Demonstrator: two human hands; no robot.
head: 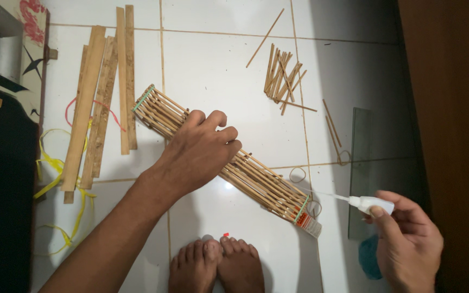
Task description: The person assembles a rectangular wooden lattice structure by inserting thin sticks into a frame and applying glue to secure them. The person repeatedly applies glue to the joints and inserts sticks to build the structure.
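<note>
Fingers of the left hand (199, 154) press flat, spread on the bamboo-stick rack (229, 157) lying diagonally on the tiled floor (218, 65); right hand (408, 239) is clamped on a glue bottle (373, 204) — nozzle near the banded end. Hold the rack down, dose sparingly — joints only.

A white tiled floor (218, 59) with tan grout lines carries everything. A long frame of bamboo sticks (256, 176), banded in green at both ends, lies diagonally across its middle. At upper left lie several flat bamboo slats (96, 103) side by side, over a red rubber band (71, 108) and yellow strapping (55, 163). A loose pile of short sticks (282, 76) sits at upper right. A glass strip (360, 163) lies near the right edge, and 2 bare feet (218, 266) stand at the bottom.
</note>
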